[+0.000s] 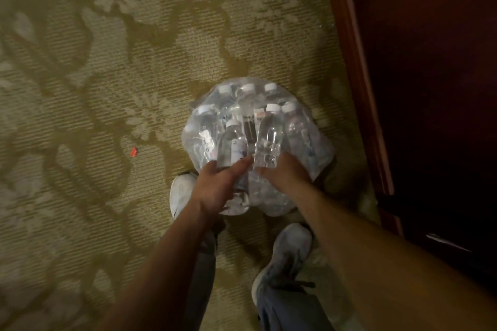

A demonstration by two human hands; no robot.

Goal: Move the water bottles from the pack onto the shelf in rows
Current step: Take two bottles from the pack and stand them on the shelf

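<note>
A plastic-wrapped pack (309, 153) of clear water bottles with white caps stands on the carpet in front of my feet. My left hand (215, 185) grips the lower part of one bottle (231, 142) that sticks up out of the pack. My right hand (285, 174) holds the base of a second bottle (269, 137), its white cap pointing away from me. Several more bottles stay inside the torn wrap behind and to the right. No shelf surface shows clearly.
Dark red-brown wooden furniture (430, 88) rises along the right edge, its base beside the pack. Patterned green-beige carpet (107, 88) covers the floor to the left, with a small red scrap (133, 152) on it. My two shoes (183, 191) (285, 258) stand just below the pack.
</note>
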